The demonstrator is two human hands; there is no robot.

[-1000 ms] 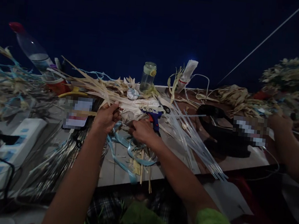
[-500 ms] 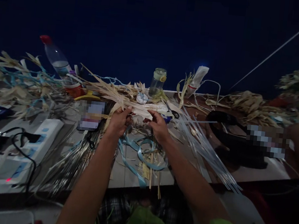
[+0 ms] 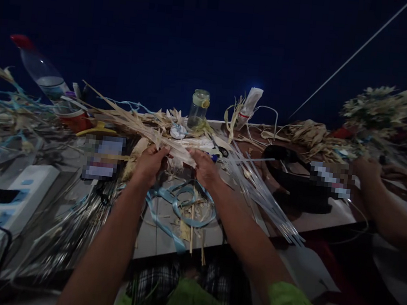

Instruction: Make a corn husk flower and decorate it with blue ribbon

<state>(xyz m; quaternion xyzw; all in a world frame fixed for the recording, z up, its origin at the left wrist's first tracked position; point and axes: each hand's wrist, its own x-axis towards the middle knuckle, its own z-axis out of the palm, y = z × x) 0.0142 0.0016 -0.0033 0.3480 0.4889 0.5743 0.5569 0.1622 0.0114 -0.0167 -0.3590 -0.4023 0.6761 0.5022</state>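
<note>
Between my two hands stretches a pale, dry corn husk [image 3: 180, 152], held over the middle of the table. My left hand [image 3: 150, 164] pinches its left part between thumb and fingers. At the other end, my right hand [image 3: 204, 168] has its fingers closed on the husk. More dried husks [image 3: 130, 124] lie just behind, fanning out to the left. Beneath my hands, a light blue ribbon [image 3: 194, 219] lies in loops among husk scraps. A roundish white and blue piece [image 3: 178, 131] sits beyond the husk.
Left are a power strip [image 3: 20, 201], a phone [image 3: 104, 157], thin wires [image 3: 71, 231] and a tilted bottle [image 3: 41, 67]. A jar [image 3: 198, 108] stands behind. Right are clear plastic sticks [image 3: 267, 198], a black strap-like object [image 3: 294, 186] and a co-worker's hands [image 3: 367, 169].
My view has turned right, so the table's things appear farther left. More of the co-worker's arms shows. Both my hands keep hold of the husk, with the right fingers drawn closer together.
</note>
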